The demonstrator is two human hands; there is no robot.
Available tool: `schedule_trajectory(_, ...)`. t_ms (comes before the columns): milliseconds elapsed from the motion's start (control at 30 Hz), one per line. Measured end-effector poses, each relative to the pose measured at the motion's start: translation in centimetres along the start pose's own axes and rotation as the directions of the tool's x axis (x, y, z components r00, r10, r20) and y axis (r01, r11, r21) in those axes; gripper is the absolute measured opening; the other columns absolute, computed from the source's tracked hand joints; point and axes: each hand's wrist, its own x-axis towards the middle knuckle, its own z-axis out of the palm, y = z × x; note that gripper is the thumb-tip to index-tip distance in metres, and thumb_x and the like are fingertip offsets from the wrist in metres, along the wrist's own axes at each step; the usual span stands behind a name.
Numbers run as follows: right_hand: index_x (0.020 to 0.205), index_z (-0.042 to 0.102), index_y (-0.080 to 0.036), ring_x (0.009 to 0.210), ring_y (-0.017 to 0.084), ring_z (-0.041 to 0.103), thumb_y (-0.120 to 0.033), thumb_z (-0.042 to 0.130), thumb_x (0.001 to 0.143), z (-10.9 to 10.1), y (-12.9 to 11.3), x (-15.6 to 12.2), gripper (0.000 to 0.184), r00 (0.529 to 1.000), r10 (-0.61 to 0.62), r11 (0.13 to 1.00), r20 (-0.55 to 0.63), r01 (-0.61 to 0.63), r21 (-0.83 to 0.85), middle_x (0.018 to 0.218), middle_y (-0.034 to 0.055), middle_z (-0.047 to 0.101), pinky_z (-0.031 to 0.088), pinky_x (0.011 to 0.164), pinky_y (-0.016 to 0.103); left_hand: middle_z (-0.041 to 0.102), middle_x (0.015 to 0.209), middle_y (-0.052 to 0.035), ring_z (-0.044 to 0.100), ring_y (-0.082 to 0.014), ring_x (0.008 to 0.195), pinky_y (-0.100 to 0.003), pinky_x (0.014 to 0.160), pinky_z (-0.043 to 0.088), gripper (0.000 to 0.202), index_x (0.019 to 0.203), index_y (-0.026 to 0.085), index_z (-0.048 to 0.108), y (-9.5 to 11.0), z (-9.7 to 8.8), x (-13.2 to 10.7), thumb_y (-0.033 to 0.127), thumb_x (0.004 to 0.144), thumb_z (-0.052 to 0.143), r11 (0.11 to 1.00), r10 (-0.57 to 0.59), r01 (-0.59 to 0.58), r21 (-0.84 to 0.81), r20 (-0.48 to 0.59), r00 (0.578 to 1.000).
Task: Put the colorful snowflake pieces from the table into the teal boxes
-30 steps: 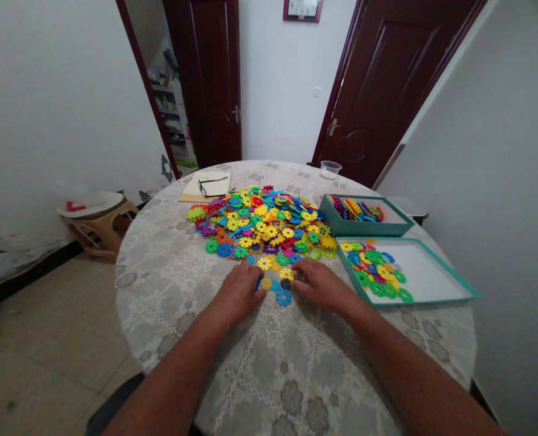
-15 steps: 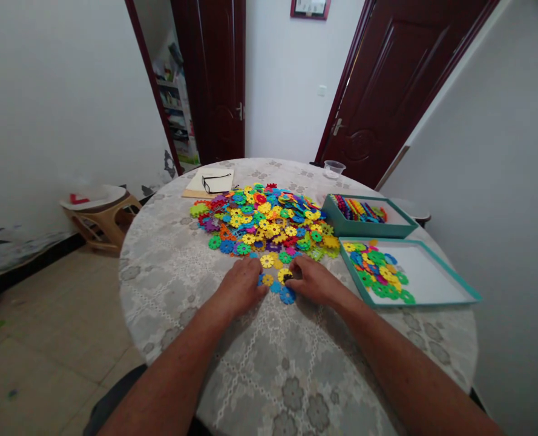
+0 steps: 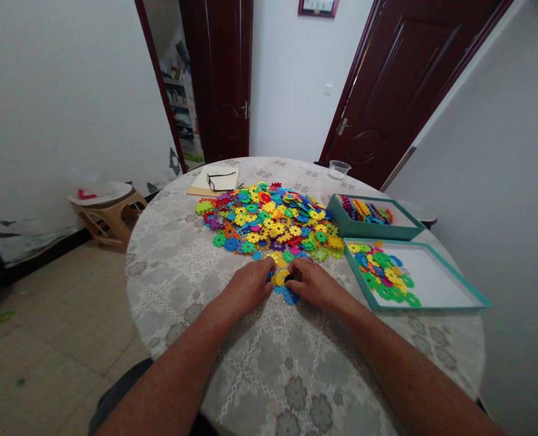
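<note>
My left hand point(image 3: 253, 283) rests low over the table, its fingers closed on a blue notched plastic disc point(image 3: 269, 277) that shows only in part. Opposite it, my right hand point(image 3: 313, 283) pinches a yellow notched disc point(image 3: 281, 278); its fingertips hide the disc's edge. The two discs are close together, and I cannot tell whether they touch. Just below the fingers lie several blue discs point(image 3: 288, 295), partly covered. Beyond my hands spreads a large heap of many-coloured notched discs point(image 3: 269, 221).
At the right stands a teal box point(image 3: 377, 229) with rows of coloured pieces. Its shallow lid point(image 3: 450, 275) holds loose discs in front. Glasses point(image 3: 221, 181) lie on a notepad point(image 3: 200, 181) at the far left. A clear plastic cup point(image 3: 339, 169) stands at the back.
My hands have come closer together, bringing the blue and yellow discs near each other. The view has shifted slightly, so the table appears a little further right.
</note>
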Motion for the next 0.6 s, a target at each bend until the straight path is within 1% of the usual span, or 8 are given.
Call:
schedule_trajectory(67,0.087,0.063,-0.02,0.09,0.019,0.058,-0.016,0.067,0.082,0.1,-0.1,-0.1,0.008,1.0,-0.02,1.0,0.007,0.02,0.017,0.089,0.0011,0.064,0.039,0.081,0.029,0.073,0.114,-0.006,0.067,-0.0229,0.105,-0.032,0.087,0.048,0.027,0.114,0.024,0.06,0.1,0.4,0.0,0.016,0.088,0.06,0.998,0.033,-0.033,-0.06,-0.009,0.999)
schedule_trajectory(133,0.094,0.066,-0.019,0.091,0.019,0.06,-0.015,0.066,0.084,0.2,-0.3,-0.2,0.011,0.999,-0.043,0.998,0.007,0.043,0.04,0.093,0.0019,0.067,0.04,0.083,0.029,0.074,0.116,-0.0055,0.068,-0.0227,0.108,-0.031,0.089,0.049,0.031,0.117,0.025,0.06,0.1,0.8,0.1,0.015,0.088,0.06,0.992,0.051,-0.053,-0.114,-0.023,0.998)
schedule_trajectory(233,0.105,0.069,-0.019,0.095,0.019,0.062,-0.013,0.066,0.085,0.4,-0.6,-0.3,0.022,0.996,-0.086,0.994,-0.004,0.086,0.064,0.099,0.0036,0.069,0.042,0.086,0.03,0.075,0.116,-0.0048,0.069,-0.0233,0.11,-0.032,0.091,0.05,0.041,0.125,0.026,0.06,0.1,1.2,0.1,0.013,0.085,0.062,0.981,0.054,-0.065,-0.182,-0.062,0.997)
schedule_trajectory(300,0.109,0.07,-0.02,0.094,0.019,0.063,-0.016,0.066,0.088,0.4,-0.9,-0.5,0.022,0.994,-0.109,0.989,-0.002,0.109,0.099,0.101,0.0045,0.07,0.043,0.085,0.03,0.076,0.113,-0.0046,0.07,-0.0235,0.107,-0.032,0.09,0.05,0.049,0.132,0.027,0.059,0.0,1.1,0.2,0.014,0.085,0.063,0.97,0.047,-0.067,-0.232,-0.092,0.995)
schedule_trajectory(400,0.121,0.068,-0.021,0.089,0.019,0.064,-0.023,0.066,0.092,0.2,-1.4,-0.7,0.028,0.99,-0.14,0.975,-0.022,0.142,0.17,0.104,0.0051,0.072,0.045,0.08,0.029,0.076,0.101,-0.0042,0.071,-0.0226,0.094,-0.033,0.085,0.051,0.062,0.146,0.027,0.054,-0.4,0.6,0.4,0.02,0.086,0.066,0.943,0.022,-0.062,-0.326,-0.125,0.992)
schedule_trajectory(500,0.13,0.064,-0.023,0.086,0.018,0.063,-0.021,0.066,0.091,-0.1,-1.7,-1.0,0.039,0.984,-0.178,0.964,-0.021,0.178,0.198,0.106,0.0042,0.072,0.045,0.078,0.027,0.068,0.074,0.0021,0.065,-0.0181,0.069,-0.03,0.07,0.048,0.072,0.156,0.024,0.044,-0.7,0.2,0.5,0.029,0.088,0.066,0.882,-0.011,-0.031,-0.471,-0.085,0.996)
schedule_trajectory(567,0.125,0.064,-0.024,0.085,0.017,0.063,-0.02,0.068,0.089,-0.4,-1.8,-1.2,0.037,0.981,-0.193,0.959,0.023,0.184,0.217,0.102,0.0017,0.072,0.044,0.076,0.026,0.062,0.066,0.0057,0.061,-0.0156,0.059,-0.027,0.062,0.046,0.076,0.159,0.024,0.04,-0.7,0.1,0.5,0.034,0.089,0.067,0.824,-0.011,-0.004,-0.566,-0.024,1.0)
schedule_trajectory(600,0.119,0.065,-0.023,0.084,0.016,0.062,-0.02,0.069,0.088,-0.5,-1.8,-1.3,0.032,0.979,-0.199,0.957,0.046,0.184,0.226,0.098,0.0003,0.071,0.043,0.074,0.025,0.06,0.065,0.0064,0.06,-0.0148,0.057,-0.026,0.06,0.046,0.077,0.159,0.023,0.04,-0.7,0.1,0.5,0.036,0.089,0.067,0.81,-0.007,0.008,-0.586,0.003,1.0)
